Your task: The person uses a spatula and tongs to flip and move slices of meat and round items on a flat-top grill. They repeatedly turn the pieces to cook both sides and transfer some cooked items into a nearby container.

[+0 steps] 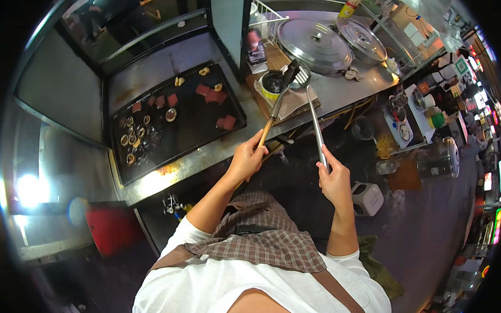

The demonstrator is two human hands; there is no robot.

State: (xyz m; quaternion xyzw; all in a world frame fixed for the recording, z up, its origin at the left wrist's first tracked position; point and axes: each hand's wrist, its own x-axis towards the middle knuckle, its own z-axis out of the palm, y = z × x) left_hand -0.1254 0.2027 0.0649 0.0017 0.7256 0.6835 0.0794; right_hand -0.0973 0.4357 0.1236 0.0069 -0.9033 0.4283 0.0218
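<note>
Around the wooden handle of a dark-headed spatula (278, 103) my left hand (247, 157) is closed. My right hand (335, 179) grips the steel handle of a slotted turner (316, 123). Both tool heads are close together beside a bowl of dark sauce (272, 82); whether they touch is unclear. The bowl rests on a cloth-covered wooden board (311, 106). To the left, a black flat griddle (196, 137) carries reddish square slices (211, 95), several small ring-shaped pieces (129, 131) and a few pale yellowish pieces (179, 81). Neither hand is over the griddle.
Two lidded metal pots (315, 44) (362, 41) stand behind the board. A phone (256, 53) leans near a white wire rack (266, 11). Metal panels (62, 86) wall the griddle's left. A white plastic stool (368, 198) and a steel drum (437, 160) are to my right.
</note>
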